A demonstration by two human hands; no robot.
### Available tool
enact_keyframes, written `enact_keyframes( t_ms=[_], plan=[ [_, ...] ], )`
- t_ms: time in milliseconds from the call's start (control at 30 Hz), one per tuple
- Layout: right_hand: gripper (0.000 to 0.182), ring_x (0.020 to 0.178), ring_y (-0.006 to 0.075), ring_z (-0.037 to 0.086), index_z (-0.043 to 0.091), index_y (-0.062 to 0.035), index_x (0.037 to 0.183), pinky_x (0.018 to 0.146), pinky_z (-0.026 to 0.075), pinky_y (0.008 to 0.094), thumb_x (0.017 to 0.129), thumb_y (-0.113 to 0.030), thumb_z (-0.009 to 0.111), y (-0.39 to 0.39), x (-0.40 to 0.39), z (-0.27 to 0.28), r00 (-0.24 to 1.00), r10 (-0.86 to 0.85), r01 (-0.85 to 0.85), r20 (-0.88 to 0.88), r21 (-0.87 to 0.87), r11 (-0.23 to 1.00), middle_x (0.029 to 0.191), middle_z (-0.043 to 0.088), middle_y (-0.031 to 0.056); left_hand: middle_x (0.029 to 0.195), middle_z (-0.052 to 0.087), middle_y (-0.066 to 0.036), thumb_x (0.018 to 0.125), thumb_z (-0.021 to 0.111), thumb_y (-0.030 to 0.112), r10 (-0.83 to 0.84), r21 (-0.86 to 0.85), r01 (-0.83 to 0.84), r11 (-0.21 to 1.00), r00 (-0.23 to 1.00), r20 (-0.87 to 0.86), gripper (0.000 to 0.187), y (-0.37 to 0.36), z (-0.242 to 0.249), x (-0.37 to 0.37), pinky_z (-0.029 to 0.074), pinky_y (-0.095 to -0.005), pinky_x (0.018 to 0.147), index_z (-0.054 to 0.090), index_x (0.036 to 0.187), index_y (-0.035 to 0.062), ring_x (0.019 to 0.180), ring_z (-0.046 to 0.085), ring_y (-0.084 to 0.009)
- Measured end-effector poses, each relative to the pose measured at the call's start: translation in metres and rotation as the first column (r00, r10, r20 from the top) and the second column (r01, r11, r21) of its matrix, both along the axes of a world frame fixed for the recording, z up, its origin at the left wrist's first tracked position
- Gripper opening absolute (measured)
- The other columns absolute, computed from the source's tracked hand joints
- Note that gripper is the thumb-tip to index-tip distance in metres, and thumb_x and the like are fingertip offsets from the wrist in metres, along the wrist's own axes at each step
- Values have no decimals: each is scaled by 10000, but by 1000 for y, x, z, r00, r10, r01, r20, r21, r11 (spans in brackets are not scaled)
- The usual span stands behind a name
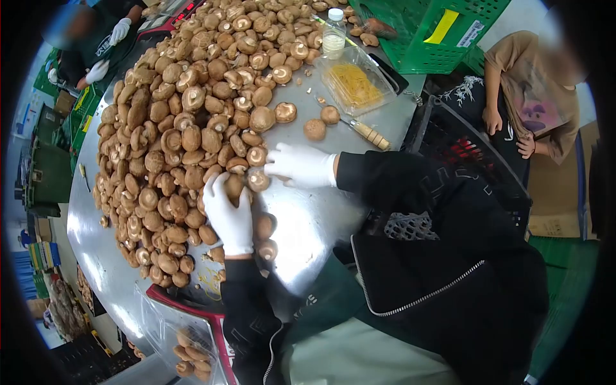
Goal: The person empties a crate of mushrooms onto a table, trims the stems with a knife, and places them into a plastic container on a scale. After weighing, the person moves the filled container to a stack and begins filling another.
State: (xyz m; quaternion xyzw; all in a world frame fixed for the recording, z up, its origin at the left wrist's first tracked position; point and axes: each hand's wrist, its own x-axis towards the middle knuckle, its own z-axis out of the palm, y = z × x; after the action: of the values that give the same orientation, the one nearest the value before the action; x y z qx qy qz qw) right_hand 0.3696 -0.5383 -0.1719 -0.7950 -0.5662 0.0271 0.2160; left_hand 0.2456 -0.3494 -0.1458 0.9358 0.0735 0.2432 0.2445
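A large heap of brown shiitake mushrooms (173,138) covers much of the metal table. My left hand (230,218), in a white glove, curls around a brown shiitake mushroom (233,186) at the heap's near edge. Close beside it, my right hand (300,165), also gloved in white, has its fingertips at another shiitake mushroom (258,180), whose pale stem side faces up and looks slightly smeared by motion. Two loose mushrooms (266,249) lie just right of my left wrist. By the red scale (228,350), a clear plastic box (183,350) holds several mushrooms.
A wooden-handled knife (369,133), a clear tub of yellow bands (353,86), a bottle (333,33) and a phone (390,74) lie on the right. Green crate (443,35) stands behind, black crate (471,138) nearer. One person (532,96) stands right, another (102,38) far left.
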Motion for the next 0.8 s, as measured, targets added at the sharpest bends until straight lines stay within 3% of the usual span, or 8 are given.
enact_keyframes(
  t_ms=[167,233,333,433,533,633,733,800],
  plan=[
    [452,965,296,560,553,-101,1189,757,525,423,745,-141,625,3,44,56,933,-357,357,40,25,934,1062,557,112,1213,562,-179,750,692,54,105,99,-92,991,986,-126,446,12,4,-5,414,-478,970,555,1173,25,1128,516,-391],
    [426,981,293,571,574,-120,1189,750,521,415,764,-112,613,19,71,31,905,-302,247,299,207,947,1078,570,97,1226,555,-167,750,676,63,70,192,-48,980,992,-106,473,-3,16,5,396,-473,987,548,1204,28,1150,509,-376],
    [292,990,303,627,646,-144,1108,787,521,422,817,-144,632,39,94,25,916,-168,210,363,-80,974,1054,616,88,1238,549,-146,771,678,82,-16,237,29,971,998,-58,472,-21,22,21,382,-467,1008,550,1224,50,1172,506,-347],
    [366,1009,258,647,625,-139,1209,847,530,368,849,-193,657,19,115,74,927,-350,352,-133,-8,936,1078,666,106,1206,574,-139,778,663,69,-119,242,133,961,990,-70,459,-33,19,35,411,-457,973,561,1226,61,1136,532,-344],
    [377,922,133,639,589,-108,1317,826,528,281,974,-262,565,-35,132,106,743,-116,329,-659,209,921,1060,668,29,1191,589,-172,797,653,75,-287,166,310,936,946,-148,454,-54,17,65,444,-450,951,562,1241,47,1115,546,-359],
    [450,840,126,651,529,-74,1375,617,523,254,1026,-336,417,-85,114,110,410,17,358,-912,178,916,1091,665,52,1238,567,-208,813,660,105,-481,14,486,874,868,-127,504,-97,1,102,446,-450,973,527,1294,33,1135,534,-379],
    [460,929,103,599,517,-115,1393,633,491,238,1015,-367,443,-110,92,101,-14,9,519,-1000,0,855,1225,612,46,1263,547,-189,837,631,89,-496,117,516,848,853,-164,529,-125,-37,110,455,-439,952,486,1343,38,1150,526,-371],
    [506,905,140,636,472,-86,1420,549,496,223,974,-323,436,-117,92,80,46,192,390,-980,194,900,1252,613,109,1224,566,-172,848,598,35,-517,12,524,852,843,-150,478,-123,-38,98,466,-426,924,514,1318,38,1105,545,-350]
  ],
)
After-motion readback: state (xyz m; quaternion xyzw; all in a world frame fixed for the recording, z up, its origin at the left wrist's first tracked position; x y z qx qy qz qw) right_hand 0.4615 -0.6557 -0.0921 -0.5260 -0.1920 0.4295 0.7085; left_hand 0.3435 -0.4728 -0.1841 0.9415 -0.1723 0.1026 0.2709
